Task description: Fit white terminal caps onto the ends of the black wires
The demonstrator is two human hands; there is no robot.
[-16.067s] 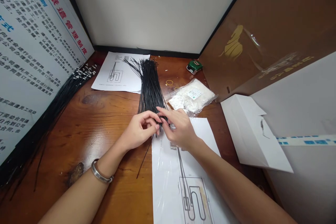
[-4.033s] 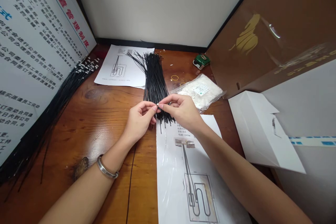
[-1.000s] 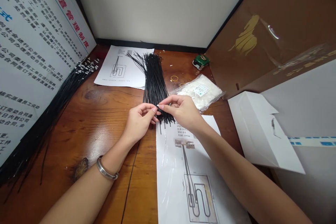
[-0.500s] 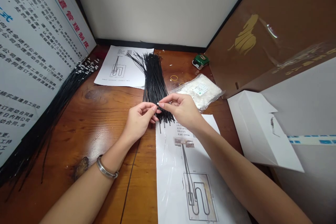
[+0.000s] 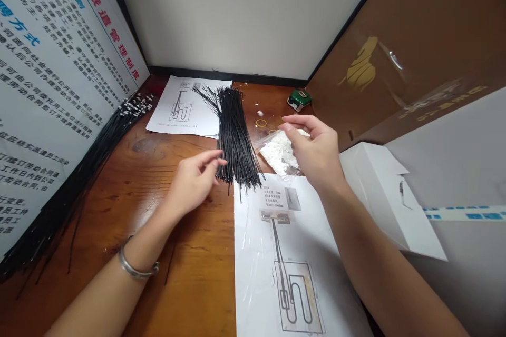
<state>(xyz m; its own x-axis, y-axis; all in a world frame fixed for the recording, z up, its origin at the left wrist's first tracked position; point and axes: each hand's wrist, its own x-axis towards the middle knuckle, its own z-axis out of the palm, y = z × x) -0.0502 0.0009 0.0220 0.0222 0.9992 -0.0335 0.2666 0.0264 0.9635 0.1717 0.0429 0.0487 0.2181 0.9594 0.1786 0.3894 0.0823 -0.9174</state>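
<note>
My left hand [image 5: 196, 179] is half curled beside the lower end of a bundle of black wires [image 5: 236, 134]. Its thumb and index finger come together on a thin black wire [image 5: 170, 264], which shows again below my forearm; the stretch between is hidden, and so is its tip. My right hand [image 5: 316, 150] hovers above a clear bag of small white pieces [image 5: 279, 151] and covers part of it. The thumb and index finger there are slightly apart, with nothing visible between them.
A printed wiring drawing [image 5: 256, 253] lies in front, and another sheet [image 5: 166, 116] lies behind. Black wires with white ends [image 5: 90, 163] lean along the left panel. A green tape measure [image 5: 299, 100], rubber bands [image 5: 261, 123] and a white box [image 5: 379, 195] are also around.
My hands have parted. The right one moved up and right over the bag, and the white piece once at its fingertips no longer shows there. The left one drew back slightly left.
</note>
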